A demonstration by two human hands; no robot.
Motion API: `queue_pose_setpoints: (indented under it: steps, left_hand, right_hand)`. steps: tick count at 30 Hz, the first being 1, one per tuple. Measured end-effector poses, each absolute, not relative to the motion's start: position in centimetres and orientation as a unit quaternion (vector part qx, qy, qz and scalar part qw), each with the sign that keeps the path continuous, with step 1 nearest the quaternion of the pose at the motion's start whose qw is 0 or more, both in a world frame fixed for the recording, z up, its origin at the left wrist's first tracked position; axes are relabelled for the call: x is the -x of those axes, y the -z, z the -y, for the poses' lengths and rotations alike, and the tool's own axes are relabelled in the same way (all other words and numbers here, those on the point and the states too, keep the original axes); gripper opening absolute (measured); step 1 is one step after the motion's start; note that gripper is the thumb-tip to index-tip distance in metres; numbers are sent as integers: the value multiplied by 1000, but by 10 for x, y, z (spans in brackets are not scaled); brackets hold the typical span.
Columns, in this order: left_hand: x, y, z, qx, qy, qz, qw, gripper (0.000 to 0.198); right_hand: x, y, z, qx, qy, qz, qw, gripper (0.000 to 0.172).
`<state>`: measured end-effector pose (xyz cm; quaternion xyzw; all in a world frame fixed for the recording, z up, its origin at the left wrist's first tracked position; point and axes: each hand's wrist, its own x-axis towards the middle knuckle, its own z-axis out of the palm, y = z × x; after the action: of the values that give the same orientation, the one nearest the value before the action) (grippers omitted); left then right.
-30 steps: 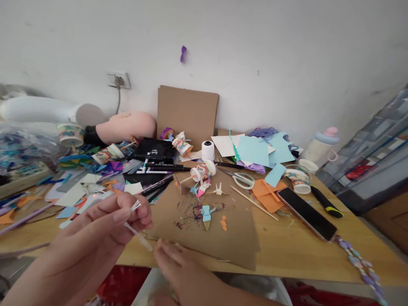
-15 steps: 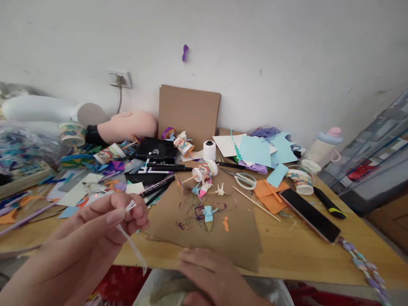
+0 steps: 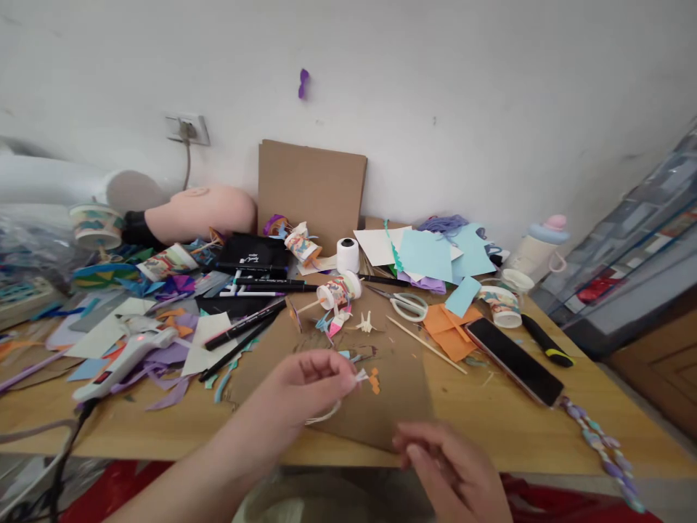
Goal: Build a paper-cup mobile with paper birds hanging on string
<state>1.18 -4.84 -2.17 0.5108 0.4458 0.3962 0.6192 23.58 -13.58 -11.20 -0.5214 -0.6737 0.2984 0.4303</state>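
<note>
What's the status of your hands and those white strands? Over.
Left hand pinching white strands over brown cardboard. Right hand half open near cardboard's front edge, nothing visible in it. Blue paper piece partly hidden behind left hand.

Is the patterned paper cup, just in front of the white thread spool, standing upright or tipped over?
Tipped over. The patterned paper cup lies on its side, with a wooden stick slanting out of its left end.

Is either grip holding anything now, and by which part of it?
The left grip pinches white thread near one end: short tips poke past the thumb, the rest curves below. Nothing shows in the right grip.
</note>
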Motion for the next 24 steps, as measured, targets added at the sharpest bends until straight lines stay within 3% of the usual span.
queue_pose_setpoints:
  steps: [4, 7, 9, 12, 20, 24]
  left_hand:
    - [-24, 41, 53, -508, -336, -401, 684, 33]
    - [-26, 43, 54, -518, -334, -391, 683, 34]
    - [-27, 44, 54, -534, -332, -392, 672, 33]
    - [-26, 48, 53, -555, -337, -406, 643, 30]
    - [6, 73, 46, -586, -299, -455, 600, 29]
    - [23, 77, 52, -609, -256, -512, 549, 30]
  right_hand:
    - [-212, 85, 107, 510, -404, 549, 525, 22]
    - [-199, 72, 90, 460, -499, 501, 538, 25]
    - [-192, 67, 84, 442, -527, 493, 533, 18]
    - [-183, 63, 80, 446, -494, 508, 547, 8]
    - [-209, 53, 66, 535, -379, 451, 606, 21]
    - [-235, 70, 69, 587, -347, 468, 563, 27]
